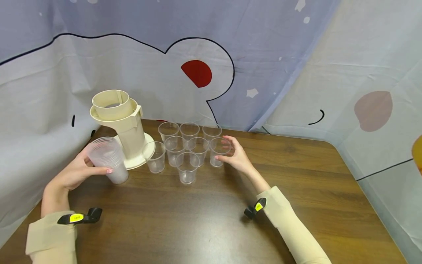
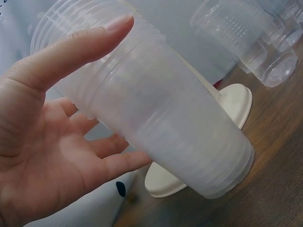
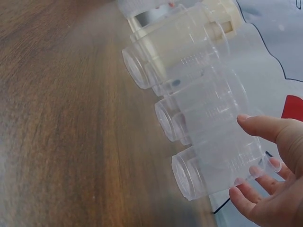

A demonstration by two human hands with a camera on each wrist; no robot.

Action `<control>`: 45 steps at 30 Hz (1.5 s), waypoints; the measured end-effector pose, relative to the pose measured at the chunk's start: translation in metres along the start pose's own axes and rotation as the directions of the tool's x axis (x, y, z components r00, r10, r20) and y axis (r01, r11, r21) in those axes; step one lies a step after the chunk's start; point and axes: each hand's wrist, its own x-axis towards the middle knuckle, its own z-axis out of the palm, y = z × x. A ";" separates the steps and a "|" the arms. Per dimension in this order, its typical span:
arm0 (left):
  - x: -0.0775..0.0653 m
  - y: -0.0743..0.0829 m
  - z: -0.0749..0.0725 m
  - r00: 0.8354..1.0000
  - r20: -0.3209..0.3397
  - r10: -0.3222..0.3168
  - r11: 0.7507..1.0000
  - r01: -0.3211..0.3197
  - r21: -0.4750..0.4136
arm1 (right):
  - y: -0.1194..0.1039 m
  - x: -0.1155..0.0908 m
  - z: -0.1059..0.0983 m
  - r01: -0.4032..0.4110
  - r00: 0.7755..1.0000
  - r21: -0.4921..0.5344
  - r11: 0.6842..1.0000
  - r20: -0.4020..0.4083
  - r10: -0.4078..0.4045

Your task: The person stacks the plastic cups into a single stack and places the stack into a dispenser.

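Between thumb (image 2: pixel 90 45) and fingers (image 2: pixel 116 165), left grip (image 1: pixel 74 172) holds cup stack (image 1: pixel 109 157) — right grip (image 1: pixel 240 157), one cup (image 1: pixel 215 149).

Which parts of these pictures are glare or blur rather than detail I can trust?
Head: a pale glare patch on the tabletop near the bottom edge; the clear cups show mostly as rims and outlines. Left wrist: the cup stack looks milky, its layers hard to separate. Right wrist: a pale, blurred smear across the upper left.
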 end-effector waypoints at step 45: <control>-0.001 0.004 0.000 1.000 0.006 -0.009 0.999 0.008 0.033 | -0.061 -0.013 0.000 0.047 0.998 -0.128 0.991 -0.046 -0.054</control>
